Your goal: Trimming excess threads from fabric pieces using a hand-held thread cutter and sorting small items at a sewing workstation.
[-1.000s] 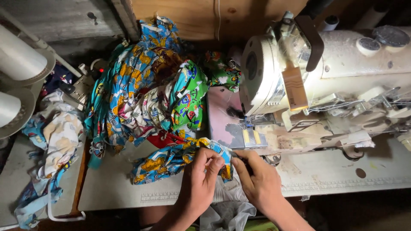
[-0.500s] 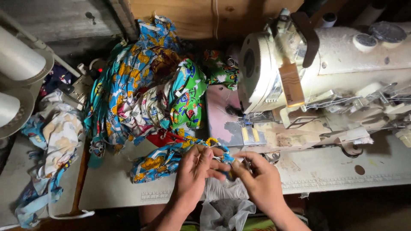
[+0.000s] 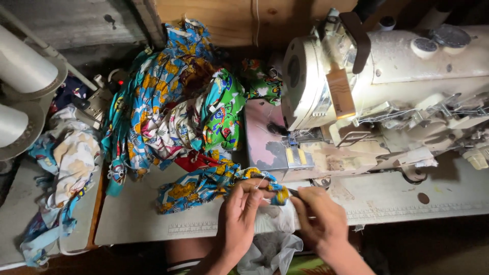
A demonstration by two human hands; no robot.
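Note:
My left hand (image 3: pixel 240 214) pinches the end of a blue and yellow patterned cloth strip (image 3: pixel 204 184) at the table's front edge. My right hand (image 3: pixel 318 216) is close beside it, gripping a small dark tool (image 3: pixel 294 193) whose tip points at the pinched cloth end. The strip trails left across the table toward a heap of patterned cloth (image 3: pixel 173 107). White fabric (image 3: pixel 272 224) lies under both hands.
A cream industrial sewing machine (image 3: pixel 387 86) fills the right half of the table (image 3: pixel 407 201). Two large white thread cones (image 3: pixel 23 66) stand at far left above a pile of pale and blue cloth scraps (image 3: pixel 63 163). A wooden board (image 3: pixel 229 15) runs along the back.
Both hands have drawn slightly apart. The cloth end is now held by the left fingers while the right hand brings the small tool up to it.

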